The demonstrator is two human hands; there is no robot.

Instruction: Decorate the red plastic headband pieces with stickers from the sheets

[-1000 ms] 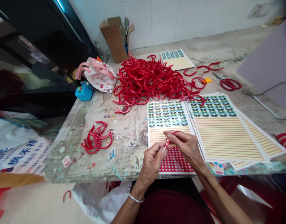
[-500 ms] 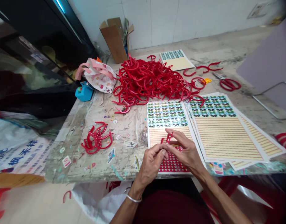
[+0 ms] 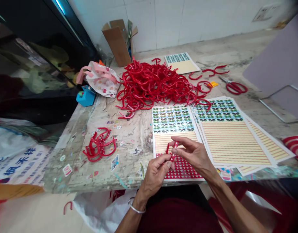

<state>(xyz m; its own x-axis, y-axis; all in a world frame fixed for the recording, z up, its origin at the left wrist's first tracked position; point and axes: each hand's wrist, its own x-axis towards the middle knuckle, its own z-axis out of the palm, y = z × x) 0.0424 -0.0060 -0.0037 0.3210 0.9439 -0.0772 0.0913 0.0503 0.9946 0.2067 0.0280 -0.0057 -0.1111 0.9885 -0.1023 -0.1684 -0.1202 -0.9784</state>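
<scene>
My left hand [image 3: 156,173] pinches the lower end of a red curved plastic strip [image 3: 176,145], low over the near sheet. Above it, my right hand [image 3: 194,154] has its thumb and fingertips closed on the same strip higher up. Pale spots show on the strip's face; my fingers hide part of it. Beneath both hands lies a sticker sheet [image 3: 160,139] with rows of eye-like pictures, striped yellow rows and a red block of small white shapes. On the left, a small group of red curved strips [image 3: 99,146] with white spots rests on the table.
A large heap of red curved strips [image 3: 154,85] fills the table's middle back. More sticker sheets [image 3: 234,139] overlap on the right, with red-handled scissors [image 3: 236,87] behind. A cardboard box [image 3: 117,45], a patterned bag [image 3: 102,81] and a blue container [image 3: 85,96] stand at the back left.
My right hand's thumb and fingers have closed in along the upper part of the strip, moving slightly apart from my left hand. The camera view has shifted a little.
</scene>
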